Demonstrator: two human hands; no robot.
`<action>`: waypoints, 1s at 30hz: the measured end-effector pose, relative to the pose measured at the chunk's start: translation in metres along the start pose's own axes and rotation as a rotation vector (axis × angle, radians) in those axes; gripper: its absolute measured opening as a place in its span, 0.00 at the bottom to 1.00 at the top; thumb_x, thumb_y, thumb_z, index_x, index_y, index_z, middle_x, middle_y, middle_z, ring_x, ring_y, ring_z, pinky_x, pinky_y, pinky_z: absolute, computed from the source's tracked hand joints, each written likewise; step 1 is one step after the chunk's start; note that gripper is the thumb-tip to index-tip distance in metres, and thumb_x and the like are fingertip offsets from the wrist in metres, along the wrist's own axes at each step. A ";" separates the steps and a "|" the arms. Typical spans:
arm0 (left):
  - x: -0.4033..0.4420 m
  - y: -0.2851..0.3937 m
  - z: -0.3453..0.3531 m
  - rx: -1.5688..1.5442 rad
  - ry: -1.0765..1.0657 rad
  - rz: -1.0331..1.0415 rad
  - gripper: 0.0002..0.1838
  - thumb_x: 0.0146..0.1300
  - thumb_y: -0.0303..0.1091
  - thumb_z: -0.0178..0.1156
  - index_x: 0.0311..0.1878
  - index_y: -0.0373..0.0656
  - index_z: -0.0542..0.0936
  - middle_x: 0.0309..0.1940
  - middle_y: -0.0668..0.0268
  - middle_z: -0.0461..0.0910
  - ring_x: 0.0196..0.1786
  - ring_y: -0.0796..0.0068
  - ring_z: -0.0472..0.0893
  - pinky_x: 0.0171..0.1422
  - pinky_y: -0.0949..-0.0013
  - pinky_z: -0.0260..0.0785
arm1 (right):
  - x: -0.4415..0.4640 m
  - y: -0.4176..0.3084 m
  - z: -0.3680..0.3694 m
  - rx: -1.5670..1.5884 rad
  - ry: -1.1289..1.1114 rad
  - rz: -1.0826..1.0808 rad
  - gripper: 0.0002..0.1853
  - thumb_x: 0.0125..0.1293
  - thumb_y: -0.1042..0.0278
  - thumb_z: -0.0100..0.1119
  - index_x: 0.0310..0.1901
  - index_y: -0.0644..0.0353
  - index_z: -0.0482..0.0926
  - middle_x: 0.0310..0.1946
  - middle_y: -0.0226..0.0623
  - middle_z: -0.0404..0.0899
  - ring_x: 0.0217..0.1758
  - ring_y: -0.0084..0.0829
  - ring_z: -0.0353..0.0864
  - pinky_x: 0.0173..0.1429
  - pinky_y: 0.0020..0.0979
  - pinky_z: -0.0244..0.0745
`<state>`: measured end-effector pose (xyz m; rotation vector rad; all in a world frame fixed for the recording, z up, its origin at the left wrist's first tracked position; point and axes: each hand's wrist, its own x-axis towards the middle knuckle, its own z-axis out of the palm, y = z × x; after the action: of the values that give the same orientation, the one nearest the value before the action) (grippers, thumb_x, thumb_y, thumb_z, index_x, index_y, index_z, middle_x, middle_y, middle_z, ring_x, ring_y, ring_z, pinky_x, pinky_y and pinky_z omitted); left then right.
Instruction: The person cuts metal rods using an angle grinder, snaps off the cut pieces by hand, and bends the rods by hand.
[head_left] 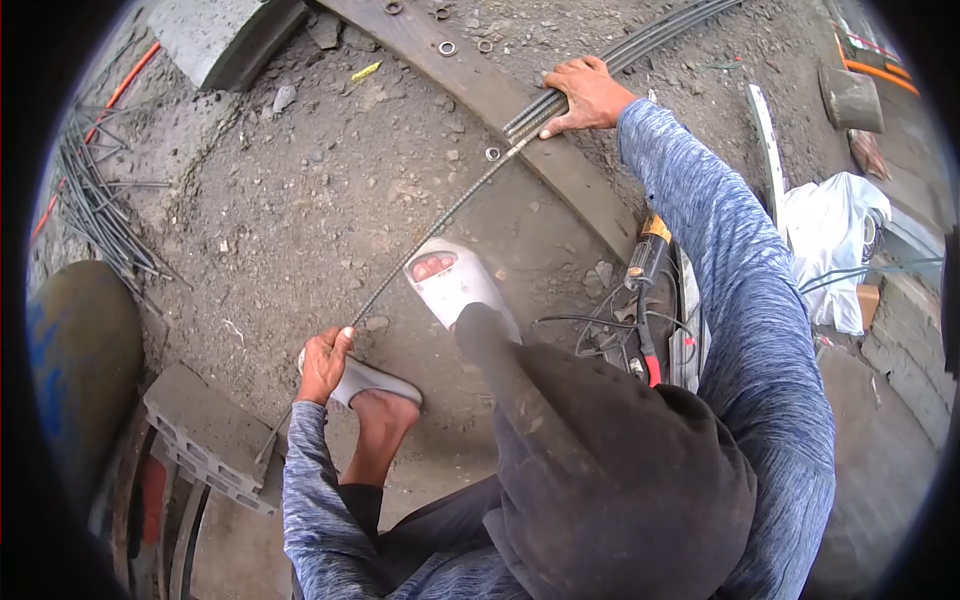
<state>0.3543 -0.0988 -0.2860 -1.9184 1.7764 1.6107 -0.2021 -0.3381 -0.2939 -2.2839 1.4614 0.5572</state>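
My left hand point(322, 362) is closed around a thin ribbed steel rebar point(420, 240), thumb on top. From there the bar slants up and right across the dirt to my right hand point(588, 95). That hand wraps over a bundle of similar rebars point(665, 38), whose near ends rest across a wooden plank point(440, 65). The single bar passes by its thumb; whether the fingers also grip it is hidden. Below the left hand, part of a thin rod runs toward the hollow blocks. My feet, in light slides point(455, 290), stand beneath the bar.
Hollow concrete blocks point(205, 420) sit at lower left, below a pile of thin rods point(100, 220). Metal rings point(447, 48) lie on and beside the plank. A yellow and grey power tool point(650, 250) with cables lies by my right arm, near a white bag point(830, 235).
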 end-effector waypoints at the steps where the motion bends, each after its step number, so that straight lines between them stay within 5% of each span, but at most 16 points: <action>1: 0.002 -0.001 -0.002 -0.018 -0.019 -0.006 0.29 0.74 0.54 0.56 0.32 0.31 0.80 0.23 0.48 0.79 0.30 0.57 0.80 0.40 0.56 0.70 | 0.002 0.002 0.003 0.015 -0.003 -0.023 0.51 0.47 0.20 0.66 0.62 0.57 0.77 0.57 0.43 0.78 0.70 0.45 0.69 0.78 0.54 0.50; 15: -0.050 -0.014 -0.017 0.105 0.139 -0.175 0.32 0.73 0.57 0.57 0.30 0.30 0.78 0.20 0.46 0.75 0.24 0.54 0.74 0.36 0.53 0.68 | 0.013 0.012 0.001 0.100 -0.070 -0.070 0.50 0.48 0.22 0.67 0.57 0.65 0.80 0.52 0.45 0.82 0.62 0.45 0.73 0.73 0.46 0.58; 21: -0.083 0.042 -0.045 0.148 0.037 -0.259 0.35 0.73 0.59 0.56 0.27 0.28 0.80 0.17 0.50 0.76 0.24 0.62 0.77 0.35 0.56 0.70 | 0.015 0.014 0.003 0.167 -0.040 -0.067 0.45 0.46 0.24 0.69 0.50 0.63 0.84 0.47 0.44 0.84 0.61 0.44 0.74 0.72 0.47 0.55; 26: -0.117 0.120 -0.084 0.203 0.030 -0.364 0.39 0.74 0.62 0.53 0.23 0.30 0.79 0.14 0.59 0.74 0.21 0.68 0.75 0.31 0.58 0.68 | 0.015 0.011 -0.006 0.157 -0.101 -0.041 0.48 0.46 0.24 0.69 0.56 0.63 0.82 0.49 0.46 0.85 0.63 0.44 0.74 0.72 0.47 0.55; 30: -0.135 0.236 -0.122 0.429 0.114 -0.363 0.30 0.73 0.49 0.61 0.24 0.29 0.81 0.13 0.50 0.73 0.15 0.61 0.71 0.25 0.54 0.64 | 0.016 0.013 0.001 0.167 -0.035 -0.063 0.45 0.46 0.24 0.69 0.50 0.63 0.83 0.48 0.46 0.83 0.58 0.45 0.75 0.71 0.47 0.57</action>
<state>0.2796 -0.1633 -0.0044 -1.9955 1.5304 0.9345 -0.2078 -0.3550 -0.3040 -2.1712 1.3607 0.4373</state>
